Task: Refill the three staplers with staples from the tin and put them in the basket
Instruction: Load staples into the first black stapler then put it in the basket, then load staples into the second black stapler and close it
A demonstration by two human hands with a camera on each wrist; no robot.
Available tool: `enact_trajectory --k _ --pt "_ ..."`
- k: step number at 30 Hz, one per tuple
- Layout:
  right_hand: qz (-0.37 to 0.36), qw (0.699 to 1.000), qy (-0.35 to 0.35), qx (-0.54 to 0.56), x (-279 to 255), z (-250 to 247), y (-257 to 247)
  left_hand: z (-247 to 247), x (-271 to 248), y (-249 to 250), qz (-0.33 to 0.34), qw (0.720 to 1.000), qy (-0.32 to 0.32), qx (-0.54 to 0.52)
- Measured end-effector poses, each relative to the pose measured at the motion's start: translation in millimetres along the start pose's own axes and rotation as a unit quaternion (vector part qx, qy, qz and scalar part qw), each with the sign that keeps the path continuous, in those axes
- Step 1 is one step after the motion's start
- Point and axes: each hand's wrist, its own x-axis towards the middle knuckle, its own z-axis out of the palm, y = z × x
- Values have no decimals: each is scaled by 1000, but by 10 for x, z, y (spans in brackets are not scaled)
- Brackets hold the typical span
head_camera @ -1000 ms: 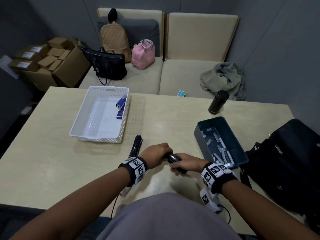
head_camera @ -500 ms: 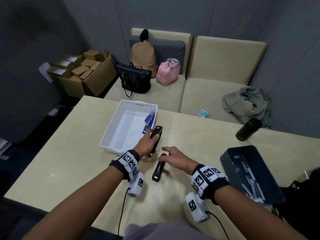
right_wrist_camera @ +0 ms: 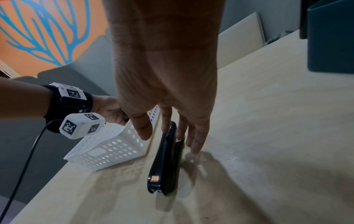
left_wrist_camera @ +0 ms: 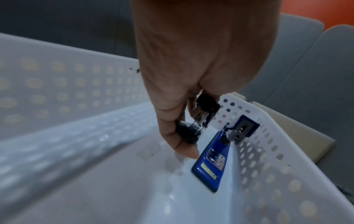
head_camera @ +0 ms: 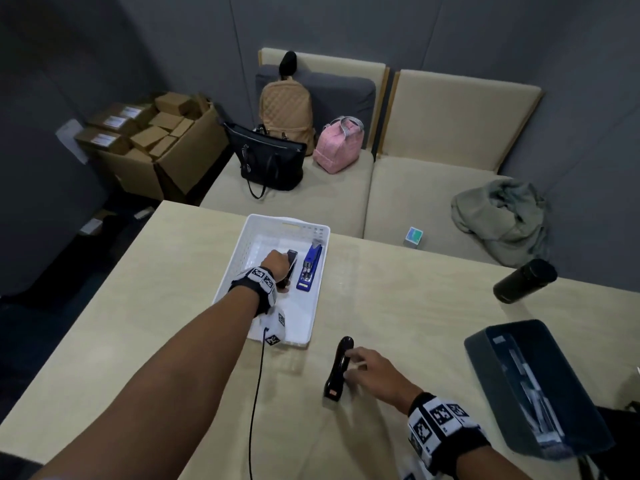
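A white perforated basket [head_camera: 287, 221] [left_wrist_camera: 57, 84] [right_wrist_camera: 114, 148] stands on the pale table. A blue stapler [head_camera: 310, 270] [left_wrist_camera: 214, 157] lies inside along its right wall. My left hand [head_camera: 282, 263] [left_wrist_camera: 191, 136] is down in the basket and grips a black stapler [head_camera: 292, 259] [left_wrist_camera: 201, 115] just left of the blue one. A second black stapler [head_camera: 337, 368] [right_wrist_camera: 166, 159] lies on the table in front of the basket. My right hand [head_camera: 353, 363] [right_wrist_camera: 168, 136] touches its rear end with straight fingers. The dark tin [head_camera: 509, 393] [right_wrist_camera: 329, 45] with staple strips sits at the right.
A black bottle [head_camera: 524, 280] stands at the table's far right. A cable [head_camera: 256, 393] hangs from my left wrist over the table. Behind the table is a bench with bags [head_camera: 270, 157], a jacket [head_camera: 502, 216] and a small box [head_camera: 413, 236].
My left hand has carried the black stapler from the table's front into the basket. My right hand has let go of it and moved onto the second black stapler.
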Motion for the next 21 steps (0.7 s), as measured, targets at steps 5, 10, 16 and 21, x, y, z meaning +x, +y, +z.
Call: enact_trajectory --k 5,10,16,21 --pt "18 1000 4 13 32 -6 166 107 183 117 54 995 28 75" --pt "43 999 1 11 26 -60 269 146 184 127 84 993 39 67" --pt "42 998 -12 -44 -58 -164 424 304 -296 157 234 963 127 37" --pt "26 990 -36 -134 -195 -292 594 647 -1039 148 422 890 124 120"
